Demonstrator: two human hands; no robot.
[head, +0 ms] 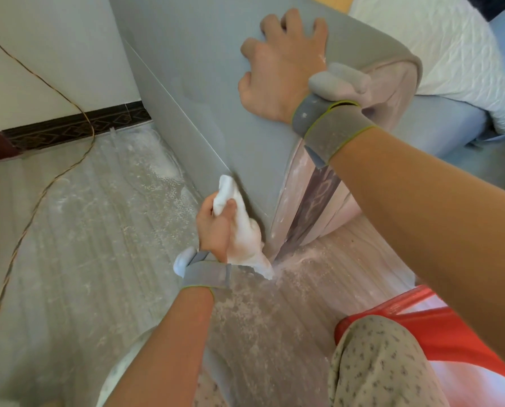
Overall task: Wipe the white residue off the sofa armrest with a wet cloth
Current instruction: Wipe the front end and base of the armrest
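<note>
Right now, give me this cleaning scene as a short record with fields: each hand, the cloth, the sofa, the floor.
left hand: grips the white cloth low against the grey side panel
right hand: rests on the sofa armrest, holds nothing
cloth: bunched, pressed near the panel's bottom front corner
sofa: grey side panel; front edge dusted with white residue
floor: plastic sheeting speckled with white debris; a cable trails across it
nearby: red basin at lower right

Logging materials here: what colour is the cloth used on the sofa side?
White; the cloth is gripped in the left hand, seen in the head view.
</note>
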